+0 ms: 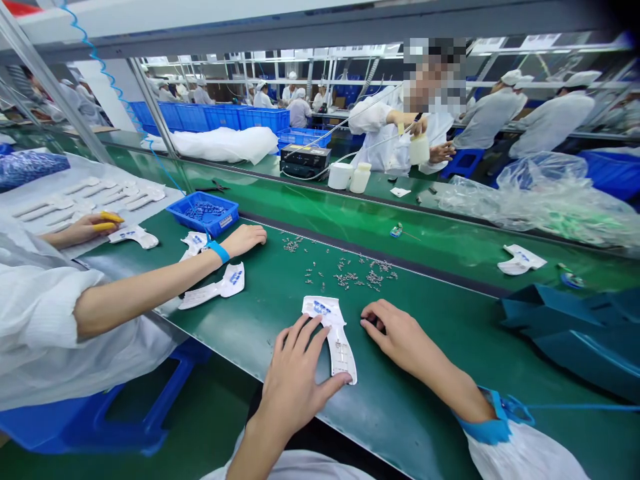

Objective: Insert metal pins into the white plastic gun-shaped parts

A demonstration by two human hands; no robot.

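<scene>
A white curved plastic housing half (pixel 343 347) with blue pieces at its wide end lies on the green bench in front of me. My left hand (pixel 297 377) holds it down from the left, fingertips on its edge and thumb at its lower end. Just right of the housing, my right hand (pixel 400 333) is closed, thumb and forefinger nearly together; whatever may be between them is too small to make out. Small metal parts (pixel 353 277) are scattered on the bench beyond both hands.
A co-worker's arm (pixel 165 287) reaches across from the left, near similar white housings (pixel 220 287) and a blue tray (pixel 210 223) of small blue parts. A green conveyor belt (pixel 320 217) runs behind. At right are dark teal bins (pixel 575 333) and another housing (pixel 520 260).
</scene>
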